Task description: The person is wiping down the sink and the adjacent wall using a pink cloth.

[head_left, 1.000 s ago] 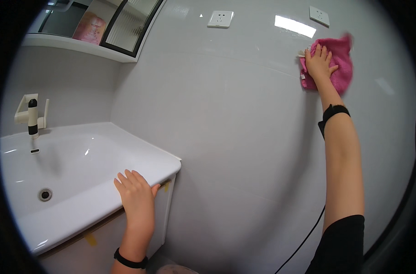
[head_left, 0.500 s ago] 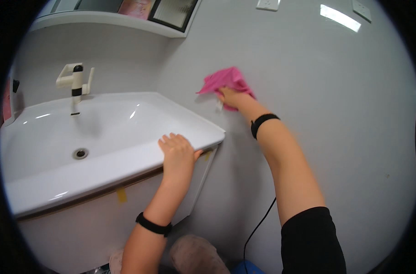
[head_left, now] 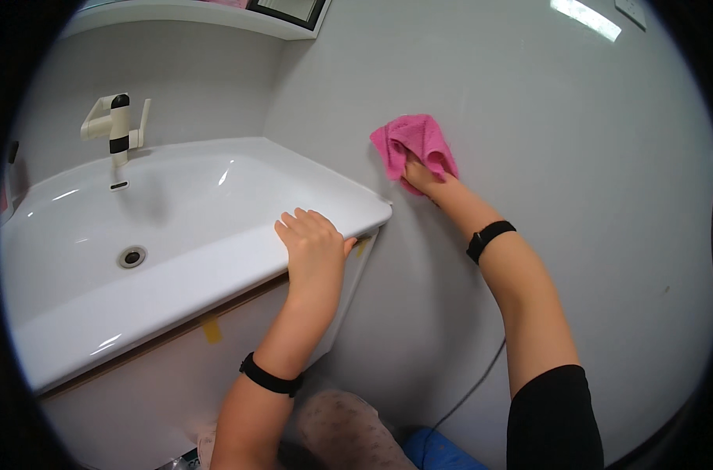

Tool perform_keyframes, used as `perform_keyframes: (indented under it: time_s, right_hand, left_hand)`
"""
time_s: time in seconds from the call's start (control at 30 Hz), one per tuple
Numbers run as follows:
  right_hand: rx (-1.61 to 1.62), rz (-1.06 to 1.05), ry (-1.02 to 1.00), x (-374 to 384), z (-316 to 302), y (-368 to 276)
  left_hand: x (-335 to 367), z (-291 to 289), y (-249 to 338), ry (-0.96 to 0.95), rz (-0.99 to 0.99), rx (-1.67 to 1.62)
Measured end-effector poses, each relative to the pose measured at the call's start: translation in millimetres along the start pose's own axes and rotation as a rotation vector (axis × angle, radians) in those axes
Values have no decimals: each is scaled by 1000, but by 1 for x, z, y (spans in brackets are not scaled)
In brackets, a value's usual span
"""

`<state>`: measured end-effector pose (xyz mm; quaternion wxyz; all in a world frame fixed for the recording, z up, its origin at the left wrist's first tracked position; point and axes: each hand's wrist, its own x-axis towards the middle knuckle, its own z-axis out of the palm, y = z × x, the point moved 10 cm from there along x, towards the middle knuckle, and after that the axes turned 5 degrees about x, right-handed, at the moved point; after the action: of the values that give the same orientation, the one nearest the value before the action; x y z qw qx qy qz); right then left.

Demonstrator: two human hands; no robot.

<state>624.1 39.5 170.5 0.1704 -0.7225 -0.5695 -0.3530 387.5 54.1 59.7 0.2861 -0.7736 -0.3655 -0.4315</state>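
Observation:
My right hand (head_left: 423, 174) holds a pink cloth (head_left: 415, 137) against the grey wall to the right of the sink. Folds of the cloth cover most of its fingers. On the front rim of the white sink (head_left: 161, 301), close to its right corner, rests my left hand (head_left: 315, 244). Its fingers lie flat over the edge, slightly apart, with the thumb out to the side. Both wrists wear black bands.
A cream tap (head_left: 118, 129) with black rings stands behind the basin, above the drain (head_left: 132, 257). Overhead at the back is a white shelf (head_left: 176, 13). Below the sink is a white cabinet (head_left: 176, 392). A cable (head_left: 474, 385) hangs near a blue object (head_left: 443, 452) low down.
My right hand and the cloth have shifted right along the wall, and the cloth is now bunched more around the fingers. My left hand keeps its place on the sink rim. The view has tilted slightly.

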Motion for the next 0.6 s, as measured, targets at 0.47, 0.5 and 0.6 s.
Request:
perform_keyframes:
  time_s: [0.47,0.5,0.6]
  right_hand:
    - [21,119,-442,-4,107,-34]
    - [11,133,-450,-11,103,-34]
    - [184,60,-674,-41,89,-62]
  left_hand:
    - [3,-2,-3,-66,2,-34]
    - [3,3,0,-69,10,-51]
    - [5,11,2,-122,-15,-76]
